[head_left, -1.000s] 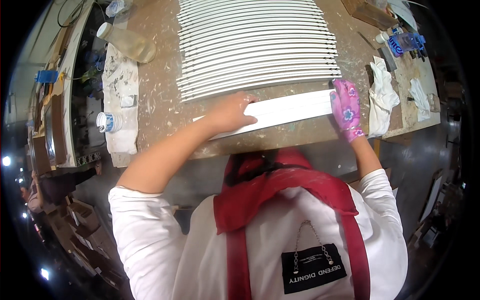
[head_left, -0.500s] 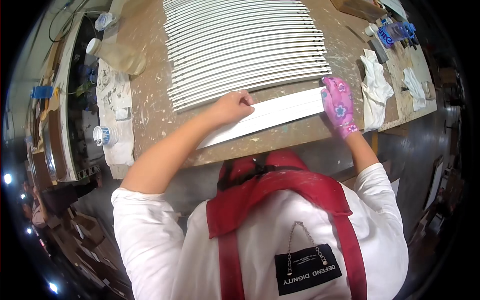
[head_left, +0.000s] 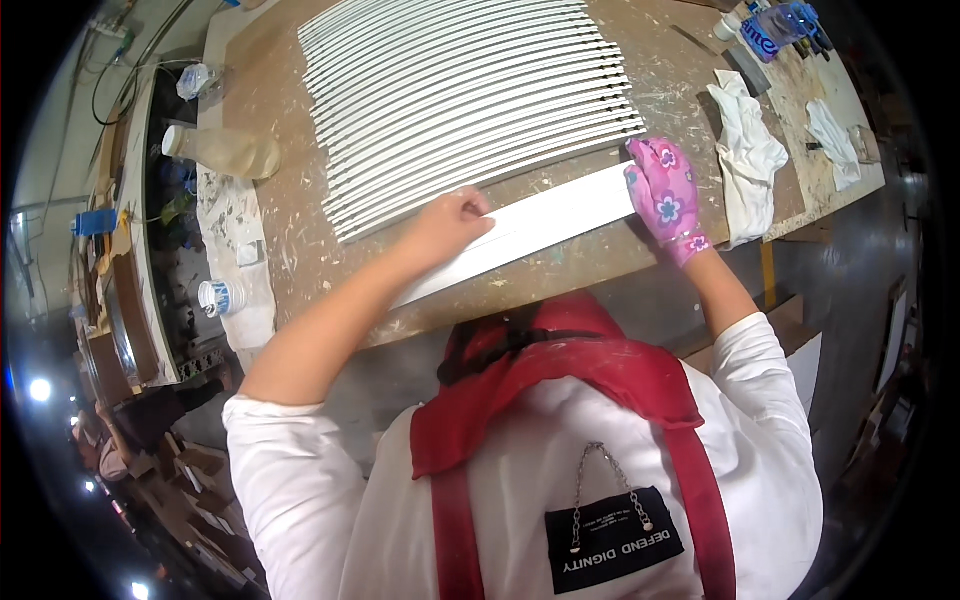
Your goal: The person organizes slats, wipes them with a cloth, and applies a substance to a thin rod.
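Note:
A long white board (head_left: pixel 550 220) lies aslant on the brown worktable (head_left: pixel 290 210), along its near edge. My right hand (head_left: pixel 664 195), in a pink flowered glove, is wrapped round the board's right end. My bare left hand (head_left: pixel 447 228) rests over its left part with fingers curled in a pinch; what they hold, if anything, is too small to make out. Under the left wrist and forearm, part of the board is hidden. Just beyond it, many white slats (head_left: pixel 470 110) lie side by side in a wide stack.
At the left stand a bottle of cloudy liquid (head_left: pixel 225 152) and a small white tub (head_left: pixel 220 297) on a stained cloth (head_left: pixel 235 215). White rags (head_left: pixel 745 160) lie to the right. A blue-labelled bottle (head_left: pixel 775 30) is at the far right. Another person (head_left: pixel 105 445) shows at far left.
The whole view has shifted and turned a little, so the table sits further left. Both hands keep about the same places on the board. Fewer lines show on the board's face now.

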Available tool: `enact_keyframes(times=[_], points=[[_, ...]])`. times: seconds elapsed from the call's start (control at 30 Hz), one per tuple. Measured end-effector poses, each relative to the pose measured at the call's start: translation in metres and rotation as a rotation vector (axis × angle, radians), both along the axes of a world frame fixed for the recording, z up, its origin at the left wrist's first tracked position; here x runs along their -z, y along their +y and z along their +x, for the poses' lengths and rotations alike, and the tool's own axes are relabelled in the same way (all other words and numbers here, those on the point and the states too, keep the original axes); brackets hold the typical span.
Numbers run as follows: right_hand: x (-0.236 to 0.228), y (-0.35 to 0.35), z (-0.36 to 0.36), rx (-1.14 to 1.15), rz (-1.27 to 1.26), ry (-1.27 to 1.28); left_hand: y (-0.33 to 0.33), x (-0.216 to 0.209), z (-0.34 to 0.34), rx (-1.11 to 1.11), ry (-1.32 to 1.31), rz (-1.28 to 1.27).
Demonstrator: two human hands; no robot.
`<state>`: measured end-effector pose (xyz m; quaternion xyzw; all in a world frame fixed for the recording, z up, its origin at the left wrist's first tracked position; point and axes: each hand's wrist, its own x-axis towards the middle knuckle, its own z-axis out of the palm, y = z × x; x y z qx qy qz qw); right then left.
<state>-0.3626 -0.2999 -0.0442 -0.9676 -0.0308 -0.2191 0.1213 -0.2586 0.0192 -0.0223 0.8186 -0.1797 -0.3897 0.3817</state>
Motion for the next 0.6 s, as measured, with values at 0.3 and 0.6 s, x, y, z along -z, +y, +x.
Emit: enact_keyframes(times=[0.3,0.6], points=[[-0.001,0.0,-0.001,0.005,0.001,0.002,0.11,-0.005,-0.013,-0.063,-0.559,0.212],[-0.003,0.001,0.0,-0.033,-0.006,0.041,0.092,-0.023,-0.092,0.33,-0.834,0.363]])
